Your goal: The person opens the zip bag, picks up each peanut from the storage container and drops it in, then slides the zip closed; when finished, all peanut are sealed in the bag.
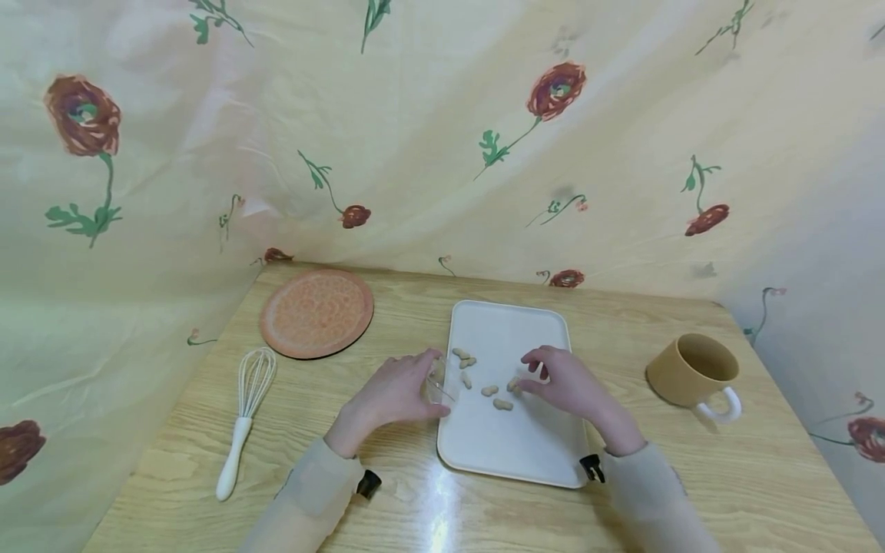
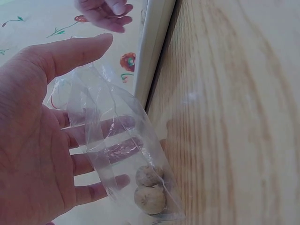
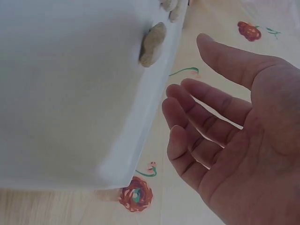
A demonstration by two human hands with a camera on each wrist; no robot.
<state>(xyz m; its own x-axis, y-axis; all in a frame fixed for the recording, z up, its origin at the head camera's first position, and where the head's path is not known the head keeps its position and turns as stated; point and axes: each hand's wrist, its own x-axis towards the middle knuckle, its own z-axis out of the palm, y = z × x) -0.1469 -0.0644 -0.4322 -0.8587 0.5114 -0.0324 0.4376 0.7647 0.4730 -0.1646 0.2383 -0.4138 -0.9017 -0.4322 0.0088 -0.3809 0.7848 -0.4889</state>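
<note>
A white rectangular tray (image 1: 512,445) bears several unshelled peanuts (image 1: 502,404). Beside its left edge, a clear plastic bag (image 2: 105,122) stands against the extended fingers of my left hand (image 1: 397,390). The thumb is apart from those fingers, and a peanut (image 2: 150,199) shows at the bottom of the bag. Over the tray's right half hovers my right hand (image 1: 570,384), its fingers loosely bent and thumb apart. In the right wrist view nothing lies between those fingers; one peanut (image 3: 153,44) on the tray is close to them.
On the left of the wooden table (image 1: 387,507) lies a white-handled whisk (image 1: 243,422). Behind it is a round orange-pink mat (image 1: 318,313). A tan mug (image 1: 691,370) with a white handle stands at the right. Floral cloth (image 1: 415,138) hangs behind the table.
</note>
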